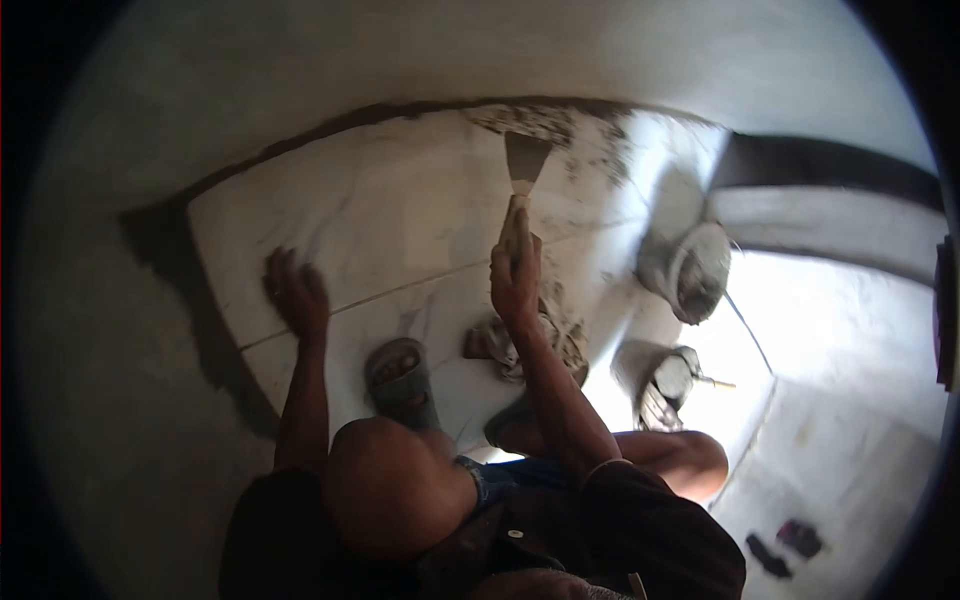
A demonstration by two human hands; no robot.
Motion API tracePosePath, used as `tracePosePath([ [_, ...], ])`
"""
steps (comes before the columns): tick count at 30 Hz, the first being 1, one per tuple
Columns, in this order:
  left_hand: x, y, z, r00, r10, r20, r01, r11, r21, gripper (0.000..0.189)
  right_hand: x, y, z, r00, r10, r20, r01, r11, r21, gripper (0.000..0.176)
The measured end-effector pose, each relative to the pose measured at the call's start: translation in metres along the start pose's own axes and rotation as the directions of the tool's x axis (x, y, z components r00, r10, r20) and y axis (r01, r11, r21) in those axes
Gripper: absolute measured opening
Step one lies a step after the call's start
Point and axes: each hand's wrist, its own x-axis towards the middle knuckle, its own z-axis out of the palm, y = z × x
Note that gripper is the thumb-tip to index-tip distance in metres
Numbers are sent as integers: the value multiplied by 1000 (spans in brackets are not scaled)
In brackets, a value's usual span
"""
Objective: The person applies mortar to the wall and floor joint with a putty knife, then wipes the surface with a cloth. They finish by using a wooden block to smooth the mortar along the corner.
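My right hand (517, 280) is wrapped round the handle of a putty knife (527, 160), its wide blade pointing away from me. The blade's edge lies at a patch of wet grey mortar (540, 123) smeared along the far edge of the white marbled tile (400, 200). Over the left part of the tiles is my left hand (297, 293), empty, with fingers apart and slightly blurred. A crumpled cloth (565, 345) lies just below my right wrist, partly hidden by the forearm.
To the right stands a bucket (700, 272) coated with grey mortar, with a smaller container (672, 380) nearer me. My sandalled foot (400, 378) rests on the tiles. A dark mortar strip (190, 270) borders them at left. Dark footwear (785, 545) lies at lower right.
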Motion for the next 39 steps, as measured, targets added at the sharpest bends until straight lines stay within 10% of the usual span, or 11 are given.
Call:
tracePosePath([
  [4,3,9,2,998,-26,57,23,998,54,39,-13,20,-90,856,477,-201,-400,856,328,58],
  [10,-1,4,0,1000,-13,12,12,996,84,39,4,49,-170,562,745,-358,-333,601,727,49],
  [12,4,8,-5,999,-32,32,31,999,16,39,-8,39,-132,820,572,-29,-553,803,225,49],
  [14,1,7,-3,999,-39,20,38,999,30,39,-5,33,-72,933,306,193,-259,937,-234,57],
  [16,3,9,-4,999,-51,3,51,998,35,40,3,-6,-29,967,-66,245,107,981,-159,63],
  [20,7,13,-9,998,-56,17,56,998,10,39,43,-15,28,921,-117,372,82,991,108,62],
  [24,5,11,-7,999,-48,8,48,999,2,38,82,-20,51,896,-110,429,124,992,-4,62],
  [39,7,11,-9,999,-45,1,45,999,-12,38,41,-14,88,982,-22,190,6,996,87,63],
])
